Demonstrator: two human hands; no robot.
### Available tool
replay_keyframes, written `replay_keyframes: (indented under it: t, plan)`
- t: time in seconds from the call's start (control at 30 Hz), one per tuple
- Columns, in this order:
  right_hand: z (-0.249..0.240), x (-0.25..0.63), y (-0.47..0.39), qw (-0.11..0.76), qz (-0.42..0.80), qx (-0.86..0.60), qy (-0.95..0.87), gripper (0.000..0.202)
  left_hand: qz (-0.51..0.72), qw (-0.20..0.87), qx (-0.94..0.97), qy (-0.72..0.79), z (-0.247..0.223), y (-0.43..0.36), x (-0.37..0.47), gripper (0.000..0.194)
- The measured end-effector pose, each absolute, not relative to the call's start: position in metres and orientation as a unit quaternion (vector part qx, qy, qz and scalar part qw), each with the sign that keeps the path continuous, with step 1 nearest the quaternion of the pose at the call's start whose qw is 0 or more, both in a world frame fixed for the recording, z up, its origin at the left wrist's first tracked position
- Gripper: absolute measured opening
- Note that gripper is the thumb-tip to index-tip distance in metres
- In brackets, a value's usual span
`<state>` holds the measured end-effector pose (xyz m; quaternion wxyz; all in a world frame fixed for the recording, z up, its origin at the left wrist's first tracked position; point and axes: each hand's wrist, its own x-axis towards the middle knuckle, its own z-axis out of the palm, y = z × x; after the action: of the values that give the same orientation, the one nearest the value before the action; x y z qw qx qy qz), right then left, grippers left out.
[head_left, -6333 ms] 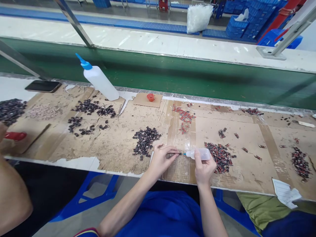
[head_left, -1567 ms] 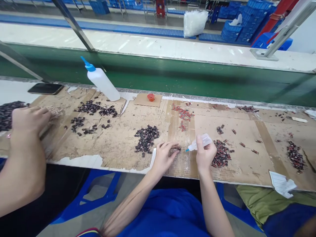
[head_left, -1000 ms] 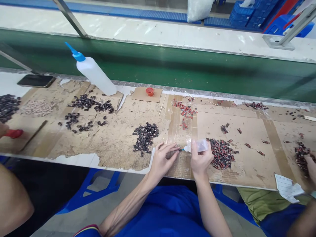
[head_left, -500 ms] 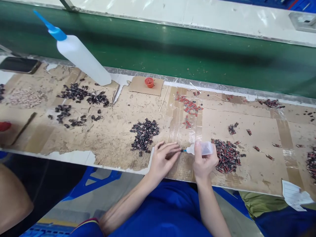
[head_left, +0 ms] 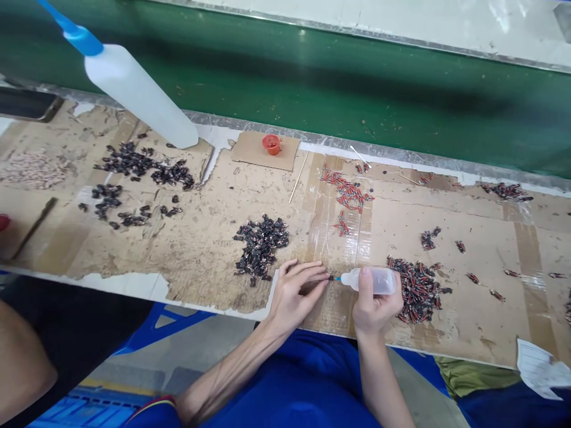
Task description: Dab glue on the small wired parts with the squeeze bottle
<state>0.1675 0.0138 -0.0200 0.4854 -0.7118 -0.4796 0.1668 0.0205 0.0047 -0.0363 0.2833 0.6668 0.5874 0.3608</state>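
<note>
My left hand (head_left: 295, 292) pinches a small black part (head_left: 331, 277) between thumb and fingertips, just above the cardboard. My right hand (head_left: 375, 303) is closed round a small clear squeeze bottle (head_left: 377, 280), held sideways. Its thin blue tip points left and is close to the black part; whether they touch cannot be made out. A pile of black parts (head_left: 261, 245) lies behind and left of my left hand. Beside my right hand is a heap of black and red parts (head_left: 419, 291). Red parts (head_left: 350, 193) lie farther back.
A large white bottle (head_left: 138, 95) with a blue nozzle stands at the back left. A red cup (head_left: 271, 144) sits on a cardboard square (head_left: 243, 148). A wooden stick (head_left: 298, 177) lies nearby. Another person's arm (head_left: 22, 356) is at the lower left.
The view has shifted slightly. The bottle's tip now sits slightly farther from my left fingertips. Both hands keep their grips.
</note>
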Motion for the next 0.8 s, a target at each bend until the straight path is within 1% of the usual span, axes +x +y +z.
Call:
replay_keyframes:
  t: [0.13, 0.23, 0.37, 0.53, 0.63, 0.8]
  plan:
    - [-0.022, 0.168, 0.014, 0.464, 0.178, -0.711, -0.498, 0.027, 0.368, 0.288, 0.664, 0.584, -0.035, 0.005, 0.02, 0.011]
    - [-0.023, 0.167, 0.014, 0.47, 0.164, -0.706, -0.504, 0.025, 0.374, 0.284, 0.665, 0.581, -0.034, 0.006, 0.02, 0.011]
    - [-0.022, 0.167, 0.014, 0.501, 0.152, -0.71, -0.47, 0.026, 0.378, 0.285, 0.664, 0.579, -0.035, 0.006, 0.021, 0.01]
    - [-0.016, 0.176, 0.024, 0.563, 0.135, -0.729, -0.364, 0.036, 0.387, 0.284, 0.659, 0.578, -0.036, 0.006, 0.022, 0.009]
    - [-0.007, 0.184, 0.034, 0.533, 0.14, -0.754, -0.357, 0.042, 0.387, 0.285, 0.66, 0.577, -0.037, 0.006, 0.022, 0.009]
    - [0.003, 0.199, 0.05, 0.482, 0.147, -0.779, -0.373, 0.043, 0.38, 0.285, 0.668, 0.574, -0.04, 0.006, 0.02, 0.016]
